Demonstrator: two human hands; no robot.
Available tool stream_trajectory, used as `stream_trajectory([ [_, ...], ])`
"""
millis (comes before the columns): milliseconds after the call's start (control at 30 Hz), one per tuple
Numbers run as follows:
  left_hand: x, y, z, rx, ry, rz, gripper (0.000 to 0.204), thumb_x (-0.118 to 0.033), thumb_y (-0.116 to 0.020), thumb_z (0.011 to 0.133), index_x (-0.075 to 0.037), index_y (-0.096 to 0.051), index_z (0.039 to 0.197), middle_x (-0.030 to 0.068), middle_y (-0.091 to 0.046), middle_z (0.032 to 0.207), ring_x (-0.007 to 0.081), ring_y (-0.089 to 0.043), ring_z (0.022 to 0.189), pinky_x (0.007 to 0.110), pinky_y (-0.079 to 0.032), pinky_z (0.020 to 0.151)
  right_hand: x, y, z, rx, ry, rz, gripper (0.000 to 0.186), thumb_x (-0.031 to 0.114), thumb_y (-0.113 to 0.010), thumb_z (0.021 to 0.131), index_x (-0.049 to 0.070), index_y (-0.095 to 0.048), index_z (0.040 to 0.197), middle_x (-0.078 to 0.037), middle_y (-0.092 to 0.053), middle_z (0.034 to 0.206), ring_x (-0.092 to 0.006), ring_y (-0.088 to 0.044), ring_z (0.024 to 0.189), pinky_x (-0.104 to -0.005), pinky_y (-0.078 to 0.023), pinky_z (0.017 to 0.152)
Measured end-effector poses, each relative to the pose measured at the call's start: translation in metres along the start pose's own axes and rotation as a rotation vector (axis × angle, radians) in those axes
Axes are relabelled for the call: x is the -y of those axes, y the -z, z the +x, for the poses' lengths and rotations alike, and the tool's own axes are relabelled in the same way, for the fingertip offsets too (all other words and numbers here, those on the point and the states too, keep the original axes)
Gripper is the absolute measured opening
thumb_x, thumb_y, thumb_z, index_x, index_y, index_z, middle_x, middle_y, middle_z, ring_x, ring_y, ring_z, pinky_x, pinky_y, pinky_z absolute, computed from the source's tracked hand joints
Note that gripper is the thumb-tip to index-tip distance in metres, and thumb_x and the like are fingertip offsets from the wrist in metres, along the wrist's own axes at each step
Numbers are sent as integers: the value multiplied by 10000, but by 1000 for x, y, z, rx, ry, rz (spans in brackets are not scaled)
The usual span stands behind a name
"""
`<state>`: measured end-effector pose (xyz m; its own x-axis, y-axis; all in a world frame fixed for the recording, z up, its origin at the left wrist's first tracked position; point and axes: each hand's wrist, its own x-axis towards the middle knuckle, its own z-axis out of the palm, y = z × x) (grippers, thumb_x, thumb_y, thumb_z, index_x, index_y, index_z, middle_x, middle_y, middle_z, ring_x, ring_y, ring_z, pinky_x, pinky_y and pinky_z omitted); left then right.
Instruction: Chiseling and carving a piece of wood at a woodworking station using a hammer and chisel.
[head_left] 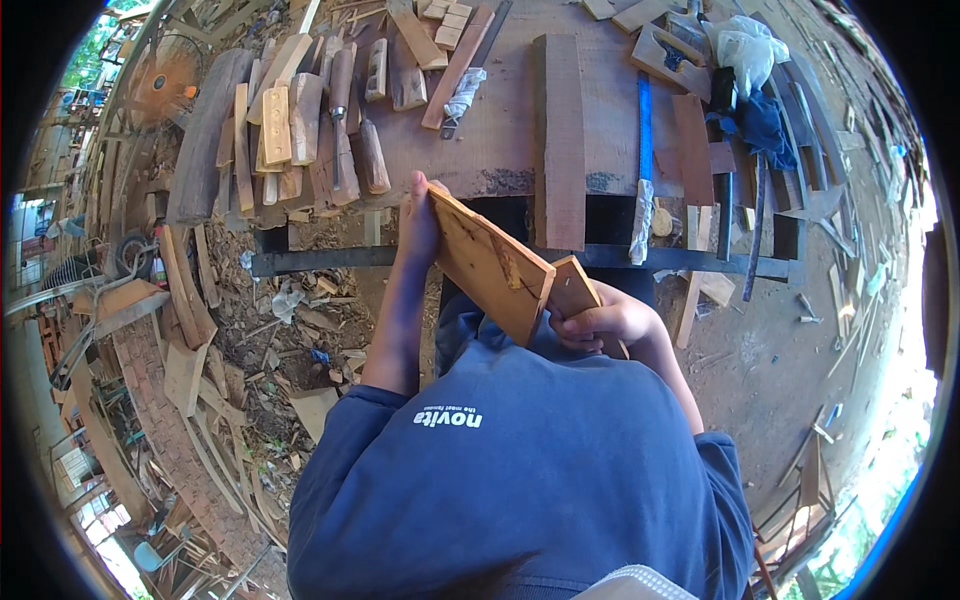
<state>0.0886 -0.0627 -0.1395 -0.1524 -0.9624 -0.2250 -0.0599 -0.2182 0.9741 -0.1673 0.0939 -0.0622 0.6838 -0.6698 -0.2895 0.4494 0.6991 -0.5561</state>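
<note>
My left hand (421,222) grips the far left end of a flat, light brown wooden board (490,262) with dark streaks, its thumb along the edge. The board is tilted in front of my chest. My right hand (606,322) is closed around a second, narrower wooden piece (573,290), its thumb pressed on the face. That piece sits close against the near right end of the board; whether the two are joined I cannot tell. Part of the narrower piece is hidden by my fingers and the board.
Across the workbench (490,150), a long brown plank (560,140) lies toward me, overhanging the near edge. To its left are chisels (342,120) and several wood blocks. A blue-and-white wrapped strip (644,165) and a plastic bag (745,55) lie right. Wood scraps (310,330) litter the ground.
</note>
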Motion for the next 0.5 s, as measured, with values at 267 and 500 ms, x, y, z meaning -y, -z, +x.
stream_trajectory([
  [267, 19, -10, -5, 98, 126, -166, 645, -616, -275, 994, -84, -555, 760, 12, -558, 680, 102, -533, 640, 259, -448, 632, 7, -7, -1, 14, 54, 17, 247, 80, -656, 816, 34, -487, 990, -12, -476, 666, -97, -458, 502, -247, -388, 466],
  [500, 16, -13, -9, 89, 136, -197, 630, -639, -280, 982, -98, -552, 810, 12, -582, 722, 116, -575, 664, 270, -483, 644, 16, -26, -13, -447, 298, -358, 388, 82, -644, 823, 39, -471, 1167, -74, -540, 903, -119, -542, 798, -269, -471, 677],
])
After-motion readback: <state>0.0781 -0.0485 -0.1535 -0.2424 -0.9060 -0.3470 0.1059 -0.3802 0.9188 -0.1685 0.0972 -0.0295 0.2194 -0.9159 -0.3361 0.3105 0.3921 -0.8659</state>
